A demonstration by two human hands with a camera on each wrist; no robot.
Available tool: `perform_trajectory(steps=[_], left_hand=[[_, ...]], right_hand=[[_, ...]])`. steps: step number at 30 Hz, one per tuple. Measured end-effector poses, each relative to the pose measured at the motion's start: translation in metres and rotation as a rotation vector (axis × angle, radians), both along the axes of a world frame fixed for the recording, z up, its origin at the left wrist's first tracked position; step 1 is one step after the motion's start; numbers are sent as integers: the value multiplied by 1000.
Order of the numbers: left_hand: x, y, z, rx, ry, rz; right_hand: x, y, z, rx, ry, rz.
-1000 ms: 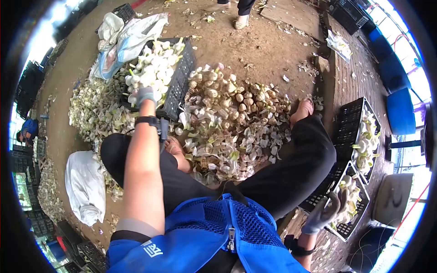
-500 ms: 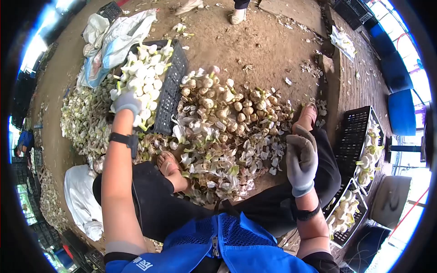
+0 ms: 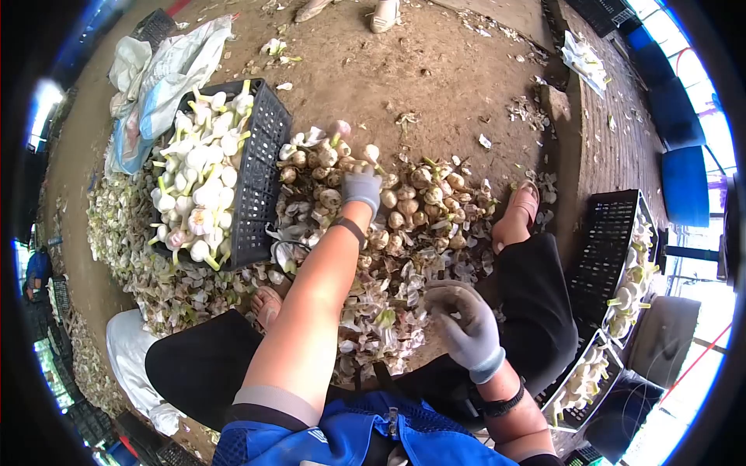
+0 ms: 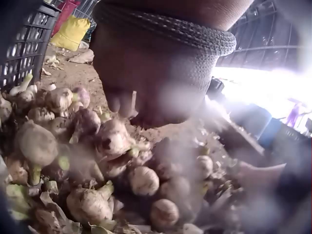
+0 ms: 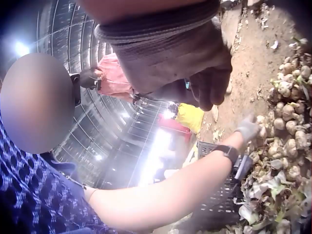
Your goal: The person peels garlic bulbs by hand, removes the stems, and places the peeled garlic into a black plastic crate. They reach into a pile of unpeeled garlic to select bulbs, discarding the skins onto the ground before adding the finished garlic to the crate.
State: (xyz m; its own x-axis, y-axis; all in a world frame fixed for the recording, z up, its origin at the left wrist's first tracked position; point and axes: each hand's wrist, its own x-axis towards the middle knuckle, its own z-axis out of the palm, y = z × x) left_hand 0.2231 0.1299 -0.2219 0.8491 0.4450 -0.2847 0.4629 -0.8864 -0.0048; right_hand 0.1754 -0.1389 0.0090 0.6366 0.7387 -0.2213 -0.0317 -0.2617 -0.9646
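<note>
My left hand [image 3: 361,190], in a grey glove, reaches down onto a pile of unpeeled garlic bulbs [image 3: 420,194] on the ground. In the left wrist view its fingers come down close over dirty bulbs [image 4: 114,139], a short stem beside them; I cannot tell whether they grip one. My right hand [image 3: 466,330], gloved with a darker palm side, hovers over loose peelings [image 3: 381,318] between the legs. Its fingers bend loosely and hold nothing. Left of the pile stands a black crate [image 3: 260,175] heaped with cleaned white garlic [image 3: 198,179].
At the right, two black crates [image 3: 602,233] with trimmed garlic stand on a wooden platform [image 3: 602,147]. A white sack [image 3: 159,93] lies behind the left crate, another sack [image 3: 132,349] beside the left knee. Peelings cover the ground. Another person's feet [image 3: 385,15] show at the far edge.
My left hand has left the crate of white garlic and moved right onto the unpeeled pile. My right hand has come from the right-hand crate to in front of the body.
</note>
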Motion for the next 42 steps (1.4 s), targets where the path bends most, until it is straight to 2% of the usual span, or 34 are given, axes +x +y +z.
perform_trajectory(steps=[1, 2, 3, 5, 6, 7, 8, 9, 11, 12, 14, 15, 17, 18, 19, 20, 21, 22, 23, 25, 27, 28, 32, 34, 35, 38, 39, 41, 42], left_hand=[[-1, -2, 8, -1, 82, 30], [-9, 2, -3, -4, -65, 31], [-19, 7, -12, -1, -67, 25], [-46, 4, -3, -733, -290, 545], [-60, -2, 2, -1077, -332, 631], [-77, -15, 36, -1356, -442, 609], [-94, -29, 71, -1653, -519, 594], [-109, -38, 99, -1756, -485, 440], [-127, -66, 161, -1677, -621, 141], [-137, -75, 166, -1676, -627, 133], [-152, -85, 177, -1874, -838, 302], [-159, -90, 183, -1866, -853, 291], [-172, -101, 198, -2001, -989, 503], [-178, -106, 200, -1939, -1018, 476], [-182, -111, 215, -1815, -993, 543], [-188, -114, 216, -1903, -1047, 569], [-195, -117, 216, -1992, -1098, 596], [-200, -121, 225, -1872, -1085, 463], [-203, -124, 233, -1806, -1073, 413], [-210, -134, 236, -1751, -1103, 466], [-216, -136, 240, -1750, -1091, 482], [-219, -137, 241, -1752, -1080, 501], [-227, -135, 246, -1548, -1083, 338], [-231, -133, 252, -955, -1081, 81], [-232, -134, 251, -954, -1082, 81], [-234, -140, 239, -1007, -1061, 138], [-234, -142, 235, -1054, -1121, 162], [-233, -142, 220, -1099, -1183, 188], [-233, -139, 207, -1001, -1161, 215]], right_hand=[[-1, 1, 2, -5, 13, 19], [-5, 2, -1, 34, 30, -11], [-6, 1, -4, 38, 28, -16], [-7, -1, -10, -16, -83, 56], [-10, -1, -17, -6, -67, 23], [-10, -5, -29, -26, -65, 89], [-14, 0, -23, -17, 69, 14], [-20, 6, -16, -5, 202, -59], [-28, 6, -45, 229, 32, -89], [-33, 9, -20, 236, 503, -180], [-35, 12, -12, 237, 504, -165], [-37, 15, -10, 231, 520, -157], [-48, 20, -10, 269, 491, -155], [-54, 21, -12, 429, 403, -127], [-60, 23, -15, 588, 316, -100], [-66, 26, -21, 629, 134, -110], [-66, 23, -34, 497, -256, -152], [-68, 21, -21, 431, -593, -146], [-70, 20, -8, 353, -929, -139], [-76, 20, -13, 368, -945, -151], [-73, 18, -11, 466, -1188, -125], [-73, 17, -11, 468, -1218, -99], [-79, 11, -7, 487, -1237, -123], [-81, 8, -4, 413, -1123, -74], [-82, 7, -5, 415, -1124, -74], [-88, 7, -6, 497, -872, -157], [-87, 6, -11, 497, -872, -154], [-84, 6, -20, 544, -545, -84], [-94, 1, -20, 636, 99, -49]])
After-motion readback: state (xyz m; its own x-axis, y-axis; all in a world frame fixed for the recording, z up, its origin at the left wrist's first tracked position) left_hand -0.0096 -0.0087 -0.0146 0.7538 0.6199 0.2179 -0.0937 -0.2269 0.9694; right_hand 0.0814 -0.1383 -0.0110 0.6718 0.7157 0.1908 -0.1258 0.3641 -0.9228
